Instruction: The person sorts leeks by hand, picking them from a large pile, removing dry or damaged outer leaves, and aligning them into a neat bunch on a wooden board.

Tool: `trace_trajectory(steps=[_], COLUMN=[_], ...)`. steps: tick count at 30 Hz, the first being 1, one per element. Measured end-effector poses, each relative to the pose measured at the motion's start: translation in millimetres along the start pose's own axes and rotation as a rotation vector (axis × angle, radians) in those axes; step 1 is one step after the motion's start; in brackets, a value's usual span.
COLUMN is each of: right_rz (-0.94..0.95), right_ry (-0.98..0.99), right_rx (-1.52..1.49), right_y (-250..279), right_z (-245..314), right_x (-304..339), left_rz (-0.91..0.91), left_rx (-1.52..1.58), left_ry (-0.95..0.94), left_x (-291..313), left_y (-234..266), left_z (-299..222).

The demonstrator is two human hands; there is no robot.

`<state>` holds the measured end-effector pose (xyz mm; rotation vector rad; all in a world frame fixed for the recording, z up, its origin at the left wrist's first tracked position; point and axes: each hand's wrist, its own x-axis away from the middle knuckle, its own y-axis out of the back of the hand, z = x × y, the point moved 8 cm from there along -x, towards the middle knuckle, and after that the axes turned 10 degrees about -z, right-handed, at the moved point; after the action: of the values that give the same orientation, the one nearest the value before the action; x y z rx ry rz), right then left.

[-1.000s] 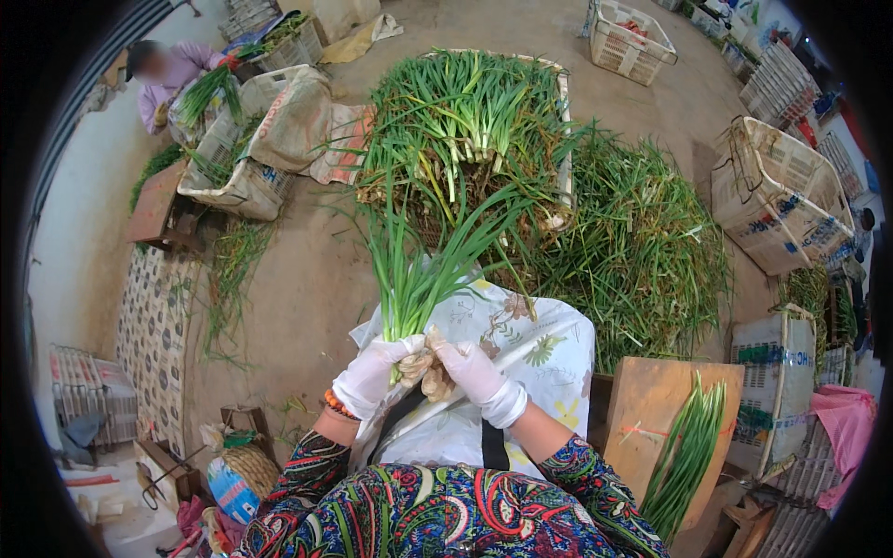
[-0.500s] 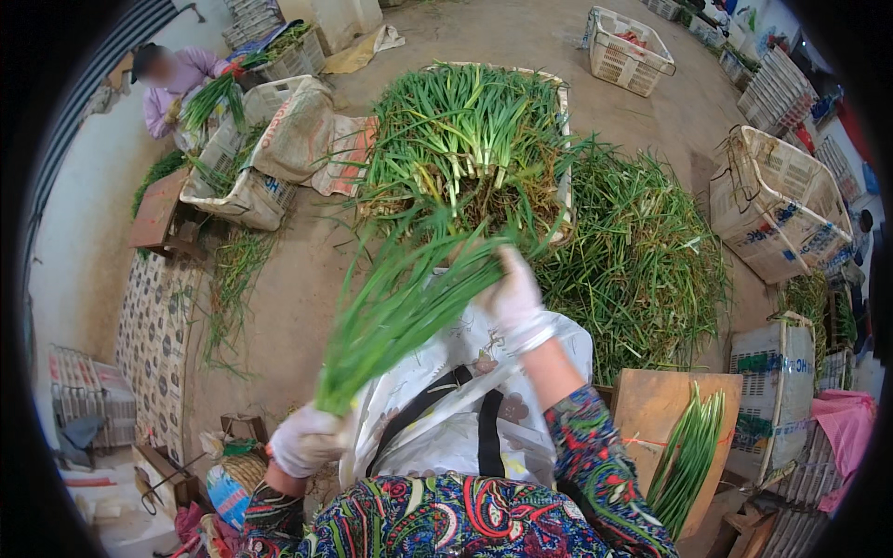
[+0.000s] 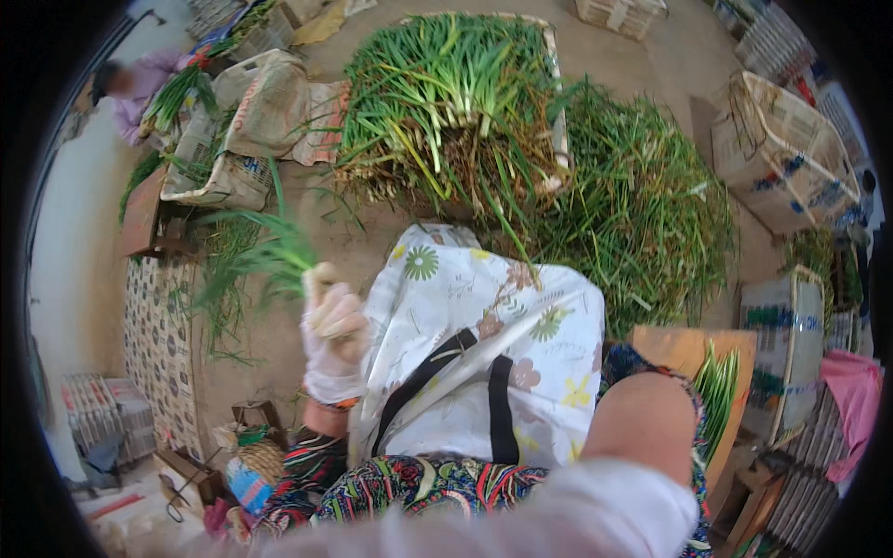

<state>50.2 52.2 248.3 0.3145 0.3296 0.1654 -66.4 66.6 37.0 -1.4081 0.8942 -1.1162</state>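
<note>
My left hand [image 3: 337, 321], in a whitish glove, is closed around a small bunch of scallions [image 3: 265, 256], whose blurred green leaves fan out to the left. Across the bottom edge, close to the camera, lies my right hand [image 3: 595, 516] in a white glove, its fingers smeared and partly out of frame. Spread over my lap is a white flowered apron [image 3: 446, 279] with black straps. Just beyond it stands a crate heaped with scallions [image 3: 456, 93], their pale stems and brown roots facing me.
A large pile of loose green leaves [image 3: 642, 214] lies right of the crate. On a wooden board [image 3: 670, 349] at my right rests a neat scallion bundle [image 3: 714, 400]. White plastic crates [image 3: 786, 158] stand around. At the far left another person [image 3: 144, 88] handles scallions.
My left hand has risen with scallions in it, their leaves now swinging left. My right hand has left the bunch and come back close to the camera. The view has tilted slightly down.
</note>
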Motion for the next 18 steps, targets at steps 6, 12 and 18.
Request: trace_trajectory(steps=[6,12,18], right_rz=[-0.004,0.027,-0.579], right_ry=[-0.018,-0.032,-0.638], right_rx=[0.05,0.022,-0.052], right_y=[4.1,3.1,108.0], right_z=[-17.2,-42.7,-197.9], right_x=[11.0,3.5,67.7], left_rz=[-0.261,-0.289,-0.391], left_rx=[0.354,0.202,0.284], left_ry=[0.362,0.289,0.284], left_x=[-10.1,-19.7,-27.1], left_y=[69.7,97.0,125.6], left_z=[62.0,65.7,55.8])
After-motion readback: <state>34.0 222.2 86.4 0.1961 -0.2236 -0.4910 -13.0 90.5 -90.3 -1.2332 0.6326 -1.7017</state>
